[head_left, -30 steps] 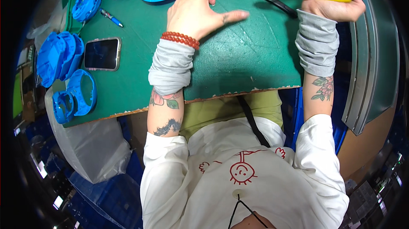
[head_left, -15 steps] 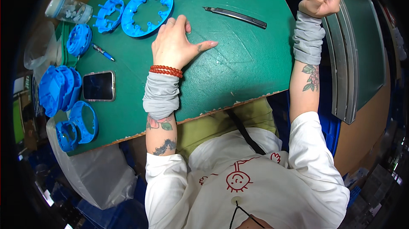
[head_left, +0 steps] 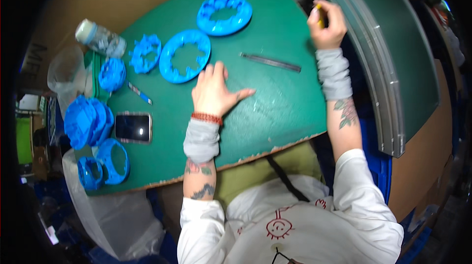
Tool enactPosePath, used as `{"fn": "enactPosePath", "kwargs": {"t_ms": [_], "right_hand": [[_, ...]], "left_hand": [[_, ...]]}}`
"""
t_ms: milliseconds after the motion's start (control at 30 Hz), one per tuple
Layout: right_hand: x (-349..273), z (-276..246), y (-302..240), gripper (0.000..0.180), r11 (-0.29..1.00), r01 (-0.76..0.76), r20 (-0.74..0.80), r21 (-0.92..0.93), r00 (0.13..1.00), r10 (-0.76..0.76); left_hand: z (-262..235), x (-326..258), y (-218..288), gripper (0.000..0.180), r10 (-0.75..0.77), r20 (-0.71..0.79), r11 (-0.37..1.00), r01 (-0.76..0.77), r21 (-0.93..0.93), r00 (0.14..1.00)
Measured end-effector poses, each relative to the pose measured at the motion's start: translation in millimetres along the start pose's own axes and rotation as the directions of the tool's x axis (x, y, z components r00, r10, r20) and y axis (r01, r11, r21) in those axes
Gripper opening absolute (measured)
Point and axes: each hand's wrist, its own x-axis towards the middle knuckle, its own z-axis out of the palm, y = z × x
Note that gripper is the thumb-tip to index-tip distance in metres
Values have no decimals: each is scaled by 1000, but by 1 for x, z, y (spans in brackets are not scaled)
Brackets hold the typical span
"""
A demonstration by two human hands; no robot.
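Note:
My left hand [head_left: 212, 93] rests on the green table top [head_left: 275, 102] with thumb spread wide and nothing held. Its fingertips lie by the near edge of a blue plastic ring [head_left: 168, 67] with notches around its inner side. My right hand [head_left: 328, 27] is closed around yellow-handled cutting pliers [head_left: 321, 17] by the table's right edge; only part of a handle shows, the jaws are hidden. Between the hands lies a dark utility knife [head_left: 271, 61]. Farther back is a second blue ring [head_left: 205, 25].
At the left stand a clear jar [head_left: 103, 40], a blue frame part [head_left: 145, 54], a round blue part [head_left: 112, 74], stacked blue shells [head_left: 88, 122] and two-ringed blue parts [head_left: 122, 166]. A pen [head_left: 139, 93] and a phone [head_left: 133, 127] lie nearby. A metal-railed panel [head_left: 378, 87] borders the right.
My right hand has moved left with the cutting pliers, from beyond the table's right edge to beside it. My left hand stays put on the table. The whole view has shifted, showing more of the far side.

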Motion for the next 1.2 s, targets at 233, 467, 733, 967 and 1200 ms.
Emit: {"fn": "enactPosePath", "kwargs": {"t_ms": [233,467,733,967,1200], "right_hand": [[0,10,-65,31,616,-305,25,726,907,420],[-3,21,-61,50,-45,-789,490,613,335,805],[-27,31,-80,46,-379,-912,940,155,18,341],[-40,37,-99,42,-237,-970,998,48,41,37],[-32,36,-103,20,219,-938,932,270,312,187]], "left_hand": [[5,-4,2,65,17,-41,999,-16,33,999],[4,-7,-12,68,64,-67,996,-68,-56,996],[-3,5,-10,23,-94,-286,895,-45,-444,954],[5,0,-9,25,-9,-245,942,-74,-327,969],[6,4,-11,27,-134,-128,944,88,-318,983]]}}
